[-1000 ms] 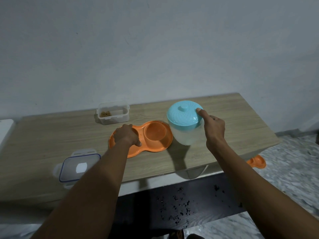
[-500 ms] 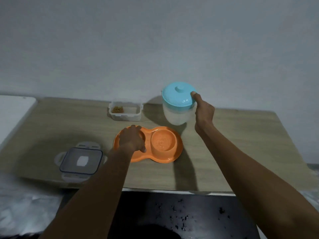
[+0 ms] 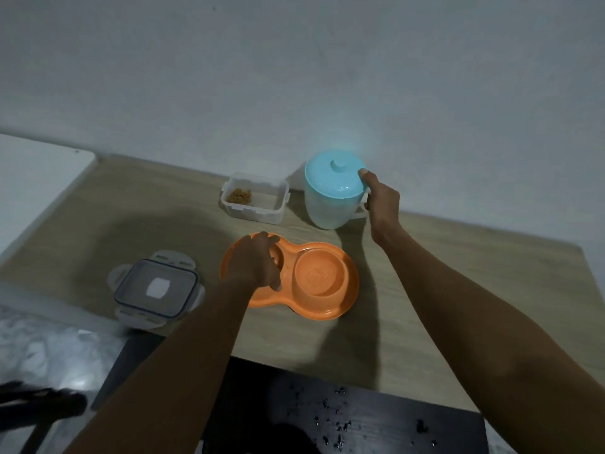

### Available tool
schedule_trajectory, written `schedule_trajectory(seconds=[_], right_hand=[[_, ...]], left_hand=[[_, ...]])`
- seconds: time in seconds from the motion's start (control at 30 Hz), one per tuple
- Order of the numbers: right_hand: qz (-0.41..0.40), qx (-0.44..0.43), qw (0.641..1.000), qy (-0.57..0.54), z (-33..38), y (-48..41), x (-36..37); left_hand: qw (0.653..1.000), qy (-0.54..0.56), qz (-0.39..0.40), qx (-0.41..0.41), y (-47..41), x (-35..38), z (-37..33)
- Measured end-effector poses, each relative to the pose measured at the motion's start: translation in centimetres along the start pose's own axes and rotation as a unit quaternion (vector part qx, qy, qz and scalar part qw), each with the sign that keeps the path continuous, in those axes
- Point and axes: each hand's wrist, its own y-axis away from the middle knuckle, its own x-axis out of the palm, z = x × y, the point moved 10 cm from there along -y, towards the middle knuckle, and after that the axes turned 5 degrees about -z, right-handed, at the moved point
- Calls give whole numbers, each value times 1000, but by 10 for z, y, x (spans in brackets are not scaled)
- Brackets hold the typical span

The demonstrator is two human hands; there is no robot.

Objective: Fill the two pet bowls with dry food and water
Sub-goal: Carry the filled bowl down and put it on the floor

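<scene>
Landmark: orange double bowl, flat on the wooden table, near the front edge.

Right well: the bowl's right well looks wet and glossy — probably holds water already, though the level is hard to read.

Left well: mostly hidden under the left hand; whether any dry food lies in it cannot be told.

Left hand: rests palm-down on the double bowl's left half, fingers curled over the rim, pinning it rather than lifting it.

Right hand: the right hand is wrapped round the handle of the jug, thumb pressed on the edge of the blue lid.

Jug: upright, behind the double bowl and a little to its right, base apparently on the table; not tilted over either well.

Food box: clear tub behind the double bowl, just left of the jug, open, with a small heap of brown kibble in its left corner.

Tub lid: the snap lid lies flat to the left of the double bowl.

Step in hand: judged as the water step ending — jug set back behind the bowl.

Next move: free the right hand from the handle, then check the left well; if bare, bring the tub over it and tip slowly, the left hand steadying the light dish.

Risk: kibble spilling into the wet well.
</scene>
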Motion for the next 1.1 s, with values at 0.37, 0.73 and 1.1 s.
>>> schedule_trajectory(seconds=[0.37, 0.73, 1.1], right_hand=[[-89, 62, 972, 209, -105, 96, -60], [-135, 110, 967, 188, -133, 152, -51], [-156, 118, 979, 56, -120, 164, -86]], left_hand=[[989, 84, -119, -21, 31, -31, 27], [990, 99, -75, -60, 36, -52, 69], [950, 286, -94, -82, 55, -62, 53]])
